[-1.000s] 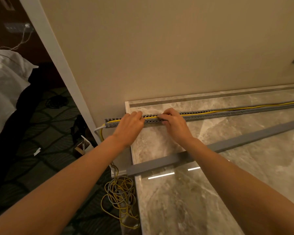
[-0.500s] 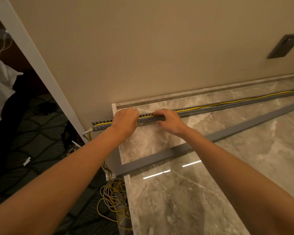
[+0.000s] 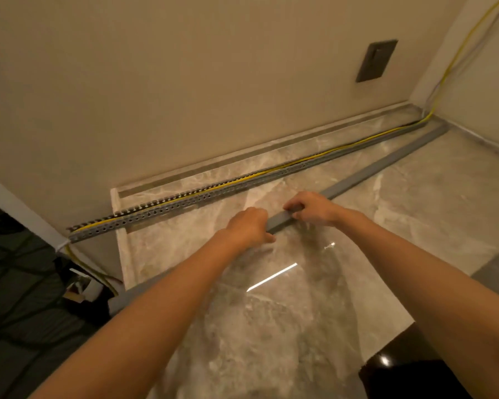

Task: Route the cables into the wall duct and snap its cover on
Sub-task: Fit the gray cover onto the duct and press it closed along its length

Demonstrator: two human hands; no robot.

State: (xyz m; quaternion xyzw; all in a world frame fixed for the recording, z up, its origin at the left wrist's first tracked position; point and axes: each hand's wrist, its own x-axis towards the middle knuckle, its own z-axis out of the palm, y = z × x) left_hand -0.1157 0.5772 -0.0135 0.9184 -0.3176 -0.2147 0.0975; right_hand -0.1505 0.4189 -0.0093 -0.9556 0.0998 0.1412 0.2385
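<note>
A long grey slotted duct (image 3: 202,198) lies on the marble counter (image 3: 314,326) near the wall, running from the counter's left edge to the far right corner. A yellow cable (image 3: 274,169) lies inside it along its length. In front of the duct lies the long grey duct cover (image 3: 386,164), roughly parallel to it. My left hand (image 3: 249,227) and my right hand (image 3: 311,208) both grip the cover near its middle, a short gap between them. The cover's left part is hidden behind my left forearm.
The yellow cable climbs the far right wall corner (image 3: 455,59) and hangs off the counter's left end (image 3: 78,259). A dark wall plate (image 3: 376,60) sits above the counter. Dark patterned carpet (image 3: 18,283) lies at the left, a black object (image 3: 409,378) at the lower right.
Both hands left the slotted duct and moved toward me onto the grey cover, closing on it. The camera view swung to the right, showing the far corner.
</note>
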